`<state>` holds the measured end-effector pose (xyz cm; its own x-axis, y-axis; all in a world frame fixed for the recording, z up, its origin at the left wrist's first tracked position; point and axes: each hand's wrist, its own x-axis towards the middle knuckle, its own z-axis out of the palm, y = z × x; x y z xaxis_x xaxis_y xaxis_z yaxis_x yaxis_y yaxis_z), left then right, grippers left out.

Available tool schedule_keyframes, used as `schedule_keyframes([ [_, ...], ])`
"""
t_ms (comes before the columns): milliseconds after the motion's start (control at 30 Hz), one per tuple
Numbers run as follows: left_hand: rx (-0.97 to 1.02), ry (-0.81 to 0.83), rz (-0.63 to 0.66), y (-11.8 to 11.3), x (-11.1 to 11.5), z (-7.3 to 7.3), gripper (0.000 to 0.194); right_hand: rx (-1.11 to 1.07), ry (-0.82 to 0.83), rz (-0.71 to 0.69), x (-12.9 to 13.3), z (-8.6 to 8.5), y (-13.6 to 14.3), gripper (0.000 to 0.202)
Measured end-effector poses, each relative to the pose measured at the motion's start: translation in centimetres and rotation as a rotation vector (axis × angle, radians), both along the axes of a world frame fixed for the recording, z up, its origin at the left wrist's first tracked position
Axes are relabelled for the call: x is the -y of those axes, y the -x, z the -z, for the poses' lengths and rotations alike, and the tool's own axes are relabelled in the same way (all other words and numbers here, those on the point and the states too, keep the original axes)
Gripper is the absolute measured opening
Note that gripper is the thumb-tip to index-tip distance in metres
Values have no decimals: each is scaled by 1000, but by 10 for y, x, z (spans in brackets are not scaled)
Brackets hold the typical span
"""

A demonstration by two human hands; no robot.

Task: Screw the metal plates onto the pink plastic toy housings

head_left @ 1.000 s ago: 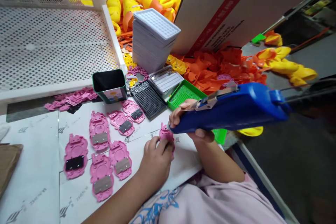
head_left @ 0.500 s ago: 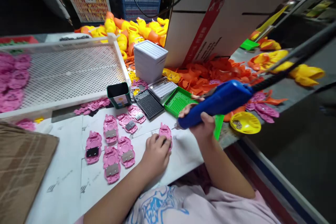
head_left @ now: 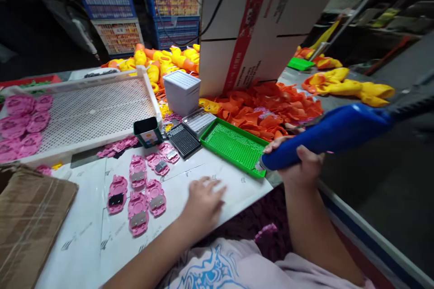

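My right hand is wrapped round a blue electric screwdriver, whose tip points left over the corner of a green perforated tray. My left hand, somewhat blurred, is over the white table covering with its fingers apart and nothing in them. Left of it lie several pink plastic housings with grey or black plates on them. Another pink piece is below the table's front edge, near my shirt, above a dark pile of parts.
A black perforated tray, a stack of white trays and a dark green tub stand behind. At left are a white crate and a cardboard box. Orange parts lie by a large carton.
The pink housing under my left hand has left the tabletop; a pink piece now shows below the front edge. My left hand has opened. The screwdriver has moved right, away from the left hand.
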<state>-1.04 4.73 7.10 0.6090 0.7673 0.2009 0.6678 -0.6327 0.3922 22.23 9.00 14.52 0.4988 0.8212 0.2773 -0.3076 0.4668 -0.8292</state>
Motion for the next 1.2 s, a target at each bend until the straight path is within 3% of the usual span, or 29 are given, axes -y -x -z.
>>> schedule_keyframes([
  [67, -93, -23, -350, 35, -20, -11, 36, 11, -32, 35, -16, 0, -4, 11],
  [167, -298, 19, -864, 84, -44, -28, 56, 20, -46, 61, -50, 2, -7, 18],
  [233, -404, 79, -992, 106, -51, -36, 68, 2, -44, 48, -77, 6, -5, 24],
  [300, -457, 137, -1034, 116, -52, -39, 69, -12, -13, 4, -107, 11, 0, 29],
  [433, -465, 181, -1020, 117, -52, -36, 59, 14, 53, -28, -160, 21, 13, 32],
  [567, -415, 132, -1027, 120, -54, -30, 51, 26, 80, -25, -190, 29, 24, 32],
  [633, -368, 25, -1000, 124, -54, -24, 47, 17, 79, -25, -195, 33, 27, 32],
  [767, -184, -360, -870, 123, -49, -12, 37, 11, 88, -25, -196, 40, 27, 32],
  [867, -38, -489, -637, 106, -41, -3, 27, 17, 92, -23, -194, 43, 26, 33],
  [967, 21, -410, -380, 77, -31, 7, 22, 24, 90, -22, -195, 46, 25, 34],
  [1200, 166, -180, -203, 13, -17, 24, 24, 57, 90, -22, -196, 50, 26, 34],
])
